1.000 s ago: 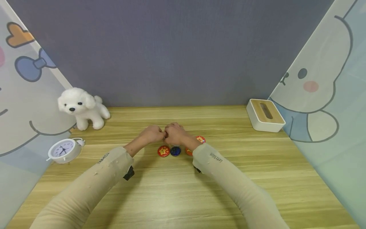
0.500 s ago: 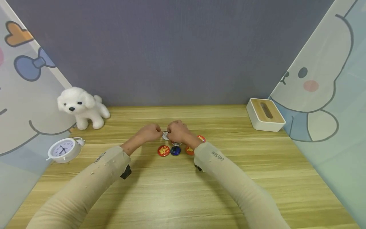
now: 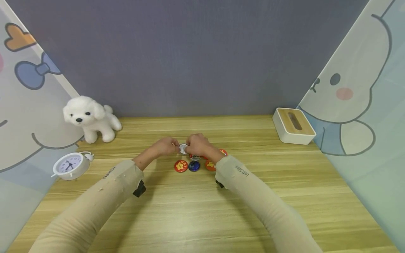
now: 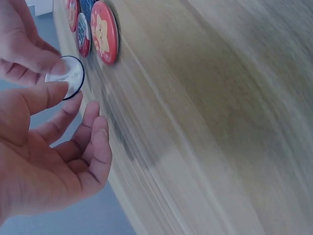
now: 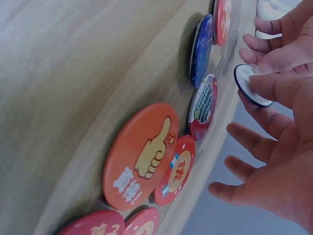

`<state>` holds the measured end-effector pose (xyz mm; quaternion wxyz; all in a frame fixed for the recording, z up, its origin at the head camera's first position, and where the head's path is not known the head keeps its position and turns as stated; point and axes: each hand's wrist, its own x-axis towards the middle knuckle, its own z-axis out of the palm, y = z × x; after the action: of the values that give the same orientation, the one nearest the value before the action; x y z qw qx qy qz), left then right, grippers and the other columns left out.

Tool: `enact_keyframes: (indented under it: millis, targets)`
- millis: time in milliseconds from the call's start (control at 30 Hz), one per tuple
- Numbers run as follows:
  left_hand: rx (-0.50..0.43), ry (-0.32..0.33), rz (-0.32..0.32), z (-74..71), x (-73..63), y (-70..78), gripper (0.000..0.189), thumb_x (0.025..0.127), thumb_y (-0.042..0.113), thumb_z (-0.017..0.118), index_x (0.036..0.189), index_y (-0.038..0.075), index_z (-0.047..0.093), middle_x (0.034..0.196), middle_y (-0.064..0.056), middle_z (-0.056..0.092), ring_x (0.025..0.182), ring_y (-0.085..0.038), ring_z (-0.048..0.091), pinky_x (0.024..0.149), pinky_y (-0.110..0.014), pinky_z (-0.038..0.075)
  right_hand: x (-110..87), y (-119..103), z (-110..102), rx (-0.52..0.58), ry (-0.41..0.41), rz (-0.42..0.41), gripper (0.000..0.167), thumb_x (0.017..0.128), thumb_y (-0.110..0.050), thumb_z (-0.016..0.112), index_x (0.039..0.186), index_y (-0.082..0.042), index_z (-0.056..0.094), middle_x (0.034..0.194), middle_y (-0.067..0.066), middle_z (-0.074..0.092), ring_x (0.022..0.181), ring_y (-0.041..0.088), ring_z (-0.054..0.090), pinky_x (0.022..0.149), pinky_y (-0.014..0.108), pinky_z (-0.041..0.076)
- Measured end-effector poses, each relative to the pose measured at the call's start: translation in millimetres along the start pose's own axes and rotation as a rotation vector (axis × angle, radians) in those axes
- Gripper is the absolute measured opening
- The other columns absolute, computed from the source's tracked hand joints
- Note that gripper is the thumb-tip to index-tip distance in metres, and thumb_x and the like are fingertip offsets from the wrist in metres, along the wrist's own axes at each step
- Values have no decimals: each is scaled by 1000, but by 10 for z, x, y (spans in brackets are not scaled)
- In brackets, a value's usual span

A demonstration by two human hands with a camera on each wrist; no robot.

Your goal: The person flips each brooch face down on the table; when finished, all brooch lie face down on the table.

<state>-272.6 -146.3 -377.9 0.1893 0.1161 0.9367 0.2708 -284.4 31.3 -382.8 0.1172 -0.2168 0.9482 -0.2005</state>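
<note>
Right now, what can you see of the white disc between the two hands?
The white disc is round and thin, with a pale, faintly marked face and a dark rim; its material is unclear. It is raised off the table, tilted, beyond the red star badge in the head view. The right hand pinches it; the left hand is at its edge, its grip unclear.

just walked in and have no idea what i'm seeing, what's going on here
A person is handling round badges at a wooden table. The right hand pinches a pale disc, and the left hand is right at its edge, though whether it grips too is unclear. Nearer the person lie a red star badge, a blue badge and an orange badge with a pointing hand, among others.
</note>
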Motion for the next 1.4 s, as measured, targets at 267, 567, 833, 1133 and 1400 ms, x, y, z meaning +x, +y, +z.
enact_keyframes:
  millis: [267, 567, 833, 1133, 1400]
  targets:
    - [23, 13, 72, -39, -39, 24, 16, 97, 19, 60, 101, 4, 62, 92, -7, 63, 70, -13, 50, 62, -25, 40, 6, 1, 18, -21, -18, 14, 18, 95, -25, 62, 81, -17, 69, 77, 0, 63, 89, 24, 53, 79, 38, 40]
    - [77, -32, 99, -103, -28, 18, 16, 97, 17, 61, 102, 2, 64, 96, -9, 64, 76, -17, 50, 65, -26, 39, 4, -15, 10, -21, 26, -19, 19, 94, -19, 61, 109, -17, 73, 125, 6, 68, 133, 38, 45, 102, 60, 41]
    - [-76, -23, 47, -95, -35, -32, 17, 96, 12, 60, 102, -3, 65, 103, -13, 64, 79, -17, 49, 68, -26, 40, 16, -12, 31, -38, 10, -43, 19, 95, -21, 59, 86, -16, 75, 107, 2, 70, 127, 38, 49, 98, 60, 42]
    - [45, -36, 56, -86, 0, -68, 20, 96, 11, 62, 108, -5, 67, 110, -18, 68, 89, -22, 56, 81, -34, 47, 23, -25, 19, -21, -27, -63, 37, 95, -18, 57, 59, -20, 52, 73, -2, 54, 125, 38, 50, 85, 46, 38]
    - [154, -55, 116, -89, -3, -30, 14, 95, 12, 63, 101, 0, 67, 97, -12, 67, 77, -18, 48, 74, -30, 43, 17, -34, 42, -34, -17, -27, 16, 94, -17, 58, 98, -15, 73, 122, 6, 68, 139, 40, 40, 106, 59, 38]
